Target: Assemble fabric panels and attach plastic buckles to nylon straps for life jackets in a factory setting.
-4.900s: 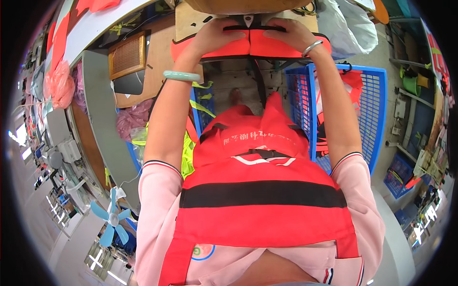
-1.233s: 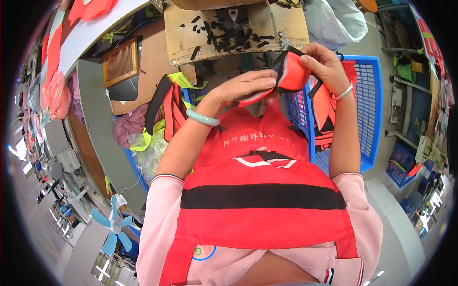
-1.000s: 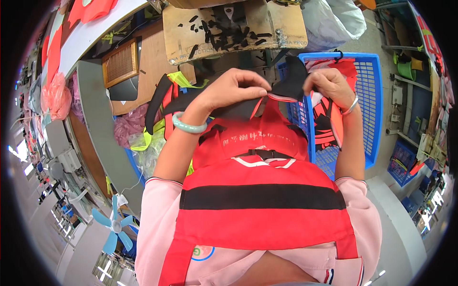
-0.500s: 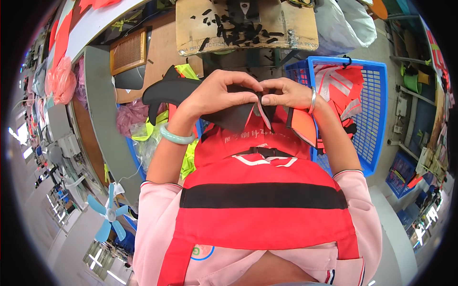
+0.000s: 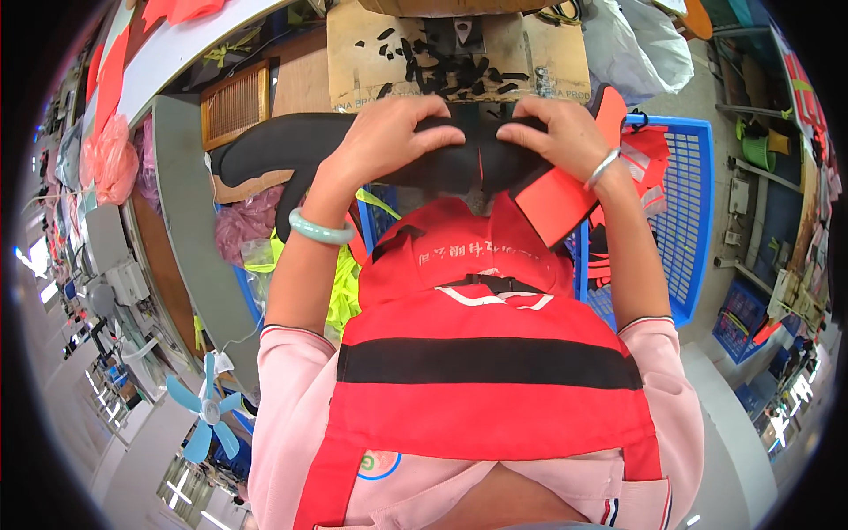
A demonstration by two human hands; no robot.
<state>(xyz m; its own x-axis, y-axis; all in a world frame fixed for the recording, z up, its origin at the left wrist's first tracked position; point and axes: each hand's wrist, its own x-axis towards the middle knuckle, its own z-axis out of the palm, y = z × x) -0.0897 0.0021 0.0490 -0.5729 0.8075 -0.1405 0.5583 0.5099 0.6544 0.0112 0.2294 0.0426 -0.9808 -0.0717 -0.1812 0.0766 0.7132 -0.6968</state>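
Observation:
A black cloth piece [image 5: 283,146] with an orange-red panel [image 5: 555,205] is stretched out in front of my apron. It reaches far to the left, and its orange-red part lies by my right wrist. My left hand [image 5: 389,137] grips the black cloth near its middle, thumb on top and fingers curled over the far side. My right hand [image 5: 570,141] grips it the same way a short distance to the right. Between the two thumbs a thin red line shows in the black. The fingertips are partly hidden behind the cloth.
Ahead, a cardboard-covered surface [image 5: 353,75] bears several black scraps. A blue plastic basket [image 5: 693,212] with orange-red pieces stands at right, a white plastic bag [image 5: 640,53] beyond it. Yellow-green cloth [image 5: 344,296] and bagged items lie at left, near a small blue fan [image 5: 210,411].
My hands have moved apart and away from my body. The black cloth, folded and pinched between them before, is now spread wider, and its orange-red panel has swung up at my right wrist.

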